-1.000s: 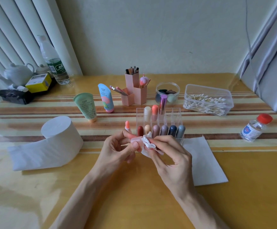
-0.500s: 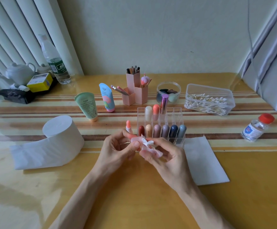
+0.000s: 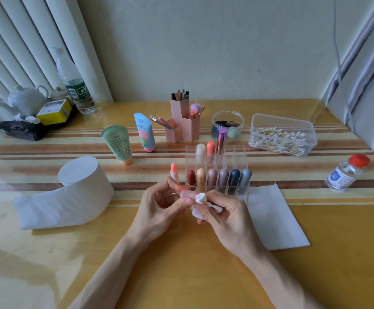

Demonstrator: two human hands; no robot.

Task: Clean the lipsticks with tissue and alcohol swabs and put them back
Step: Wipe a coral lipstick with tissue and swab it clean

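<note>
**While left hand (image 3: 161,204) pinches cap (image 3: 185,194), right hand (image 3: 228,216) presses tissue (image 3: 200,200) to it**

Pale pink, the cap sits just before the clear organizer (image 3: 236,150), the crumpled tissue gripped against it by curled fingers. A coral lipstick (image 3: 174,172) stands uncapped just left of the organizer.

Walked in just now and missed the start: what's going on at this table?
A person is cleaning lipsticks. Their left hand holds a pale pink piece, likely a cap, while the right hand presses a wad of tissue against it. An uncapped lipstick is upright beside the clear organizer, where nine others sit. The red-capped bottle stands untouched.
</note>
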